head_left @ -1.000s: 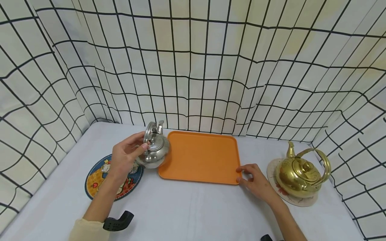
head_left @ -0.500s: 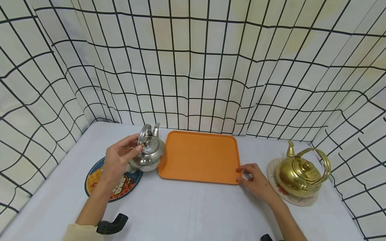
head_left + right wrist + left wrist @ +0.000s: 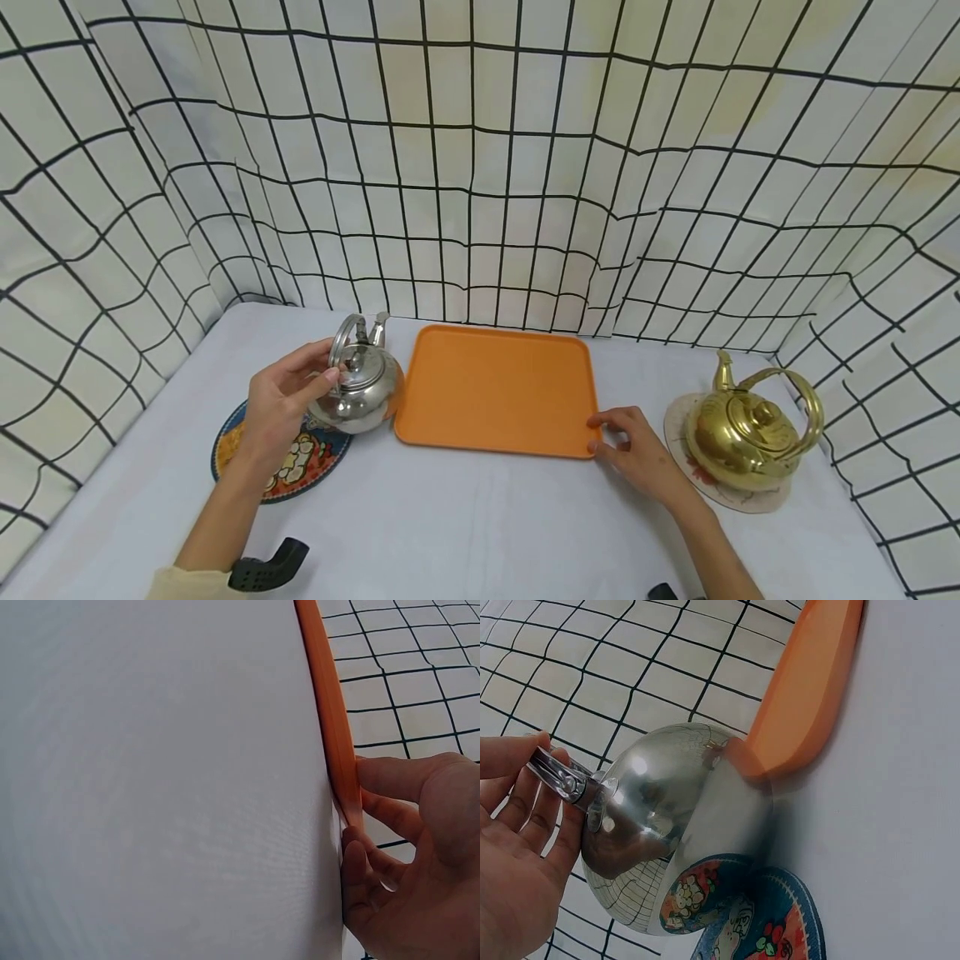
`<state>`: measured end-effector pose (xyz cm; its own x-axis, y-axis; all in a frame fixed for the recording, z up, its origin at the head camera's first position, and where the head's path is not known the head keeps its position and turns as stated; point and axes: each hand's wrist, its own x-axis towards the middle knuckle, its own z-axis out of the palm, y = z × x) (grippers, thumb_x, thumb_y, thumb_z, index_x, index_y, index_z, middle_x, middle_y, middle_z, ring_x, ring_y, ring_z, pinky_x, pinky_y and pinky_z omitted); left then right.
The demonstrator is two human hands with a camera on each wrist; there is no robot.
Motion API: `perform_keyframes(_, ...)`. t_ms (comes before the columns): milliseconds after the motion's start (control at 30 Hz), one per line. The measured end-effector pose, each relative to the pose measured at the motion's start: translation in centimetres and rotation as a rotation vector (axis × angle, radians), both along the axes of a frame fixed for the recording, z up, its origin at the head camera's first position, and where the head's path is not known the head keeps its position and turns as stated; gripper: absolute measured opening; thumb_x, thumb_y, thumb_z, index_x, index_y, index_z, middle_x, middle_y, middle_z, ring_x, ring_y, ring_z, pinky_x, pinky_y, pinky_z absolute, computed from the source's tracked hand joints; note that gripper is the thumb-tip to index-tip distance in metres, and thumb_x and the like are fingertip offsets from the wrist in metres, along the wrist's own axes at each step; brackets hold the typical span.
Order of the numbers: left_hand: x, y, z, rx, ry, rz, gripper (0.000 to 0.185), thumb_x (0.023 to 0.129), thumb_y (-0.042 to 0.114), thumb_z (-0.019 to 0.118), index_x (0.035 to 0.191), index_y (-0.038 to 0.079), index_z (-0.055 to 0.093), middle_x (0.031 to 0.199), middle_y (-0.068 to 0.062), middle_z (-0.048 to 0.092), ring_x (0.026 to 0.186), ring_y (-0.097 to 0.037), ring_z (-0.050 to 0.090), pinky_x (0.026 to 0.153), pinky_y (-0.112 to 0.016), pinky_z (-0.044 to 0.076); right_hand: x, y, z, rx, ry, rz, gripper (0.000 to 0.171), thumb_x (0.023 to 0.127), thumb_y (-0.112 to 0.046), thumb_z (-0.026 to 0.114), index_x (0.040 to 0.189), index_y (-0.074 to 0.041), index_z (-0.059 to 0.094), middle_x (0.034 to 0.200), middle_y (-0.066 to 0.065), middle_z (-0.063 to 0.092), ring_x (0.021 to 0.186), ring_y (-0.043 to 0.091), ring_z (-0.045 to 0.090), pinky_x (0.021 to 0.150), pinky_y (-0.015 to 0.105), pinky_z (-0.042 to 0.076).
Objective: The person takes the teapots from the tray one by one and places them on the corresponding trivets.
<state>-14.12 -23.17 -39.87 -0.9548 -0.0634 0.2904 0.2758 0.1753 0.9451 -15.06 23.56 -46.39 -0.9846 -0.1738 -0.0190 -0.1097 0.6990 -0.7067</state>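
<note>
My left hand (image 3: 279, 402) grips the handle of a shiny silver teapot (image 3: 365, 390) on the left side. In the head view the pot overlaps the right edge of a round, colourful cartoon mat (image 3: 322, 462) and sits beside the orange tray (image 3: 498, 392). The left wrist view shows the pot's underside (image 3: 667, 817) reflecting the mat, so it is held off the cloth. At the tray's near right corner my right hand (image 3: 636, 450) pinches the rim between thumb and fingers; the right wrist view shows these fingertips (image 3: 367, 776) against the orange edge.
A gold-coloured teapot (image 3: 742, 442) stands on a pale round mat (image 3: 750, 502) at the right. White cloth (image 3: 465, 525) covers the table. Black-lined white grid fabric (image 3: 487, 167) rises behind and along both sides.
My left hand has moved the silver teapot leftward and slightly down, away from the tray and over the cartoon mat's edge. The right hand and the tray have stayed in place.
</note>
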Motion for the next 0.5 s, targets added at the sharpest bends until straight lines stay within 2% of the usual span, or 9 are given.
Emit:
perform_keyframes(400,0.44,-0.81,-0.22,-0.036,0.005,0.026,0.039,0.102,0.006,0.064,0.141,0.0,0.061,0.112,0.013,0.07,0.104,-0.001,0.064,0.085,-0.011,0.054,0.06,-0.09,-0.05,-0.006,-0.004,-0.01,0.027,0.093,-0.015,0.078,0.119,-0.012,0.071,0.129,0.015,0.057,0.12,0.029,0.055,0.088,0.022,0.05)
perform_keyframes(500,0.53,-1.03,-0.33,-0.016,0.0,0.022,0.039,0.102,0.005,0.064,0.14,0.0,0.062,0.113,0.013,0.071,0.105,-0.001,0.064,0.088,-0.009,0.052,0.12,-0.2,-0.07,-0.012,0.012,-0.008,0.027,0.093,-0.014,0.078,0.118,-0.011,0.072,0.128,0.015,0.058,0.119,0.03,0.056,0.087,0.021,0.05)
